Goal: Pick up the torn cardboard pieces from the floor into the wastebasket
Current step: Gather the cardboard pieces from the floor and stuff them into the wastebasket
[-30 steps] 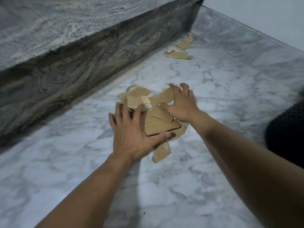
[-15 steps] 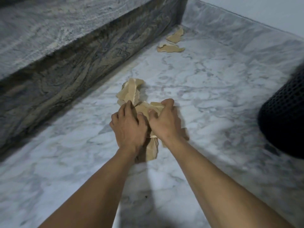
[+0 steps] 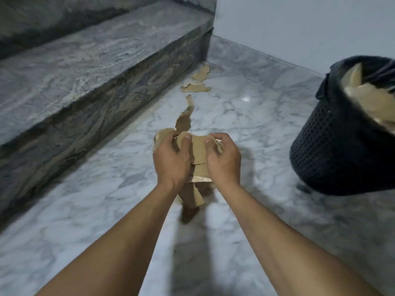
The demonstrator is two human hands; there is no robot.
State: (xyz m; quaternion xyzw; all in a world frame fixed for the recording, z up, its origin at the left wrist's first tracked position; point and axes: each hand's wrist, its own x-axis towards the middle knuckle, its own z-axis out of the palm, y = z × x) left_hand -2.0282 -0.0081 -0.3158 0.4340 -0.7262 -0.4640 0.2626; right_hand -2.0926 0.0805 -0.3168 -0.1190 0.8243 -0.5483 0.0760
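Both hands, left (image 3: pixel 171 161) and right (image 3: pixel 224 163), clamp the cardboard (image 3: pixel 197 152) left of the wastebasket (image 3: pixel 333 150); advise squeezing firmly, as loose strips dangle.

Wastebasket (image 3: pixel 333 150) right of held cardboard bundle (image 3: pixel 197 150); step (image 3: pixel 85 67) left.

Left hand (image 3: pixel 171 161), right hand (image 3: pixel 224 162) bare; forearms bare, no sleeves, short fingernails.

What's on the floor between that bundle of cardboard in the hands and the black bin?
Nothing: in the head view, only bare marble floor lies between the cardboard bundle and the wastebasket.
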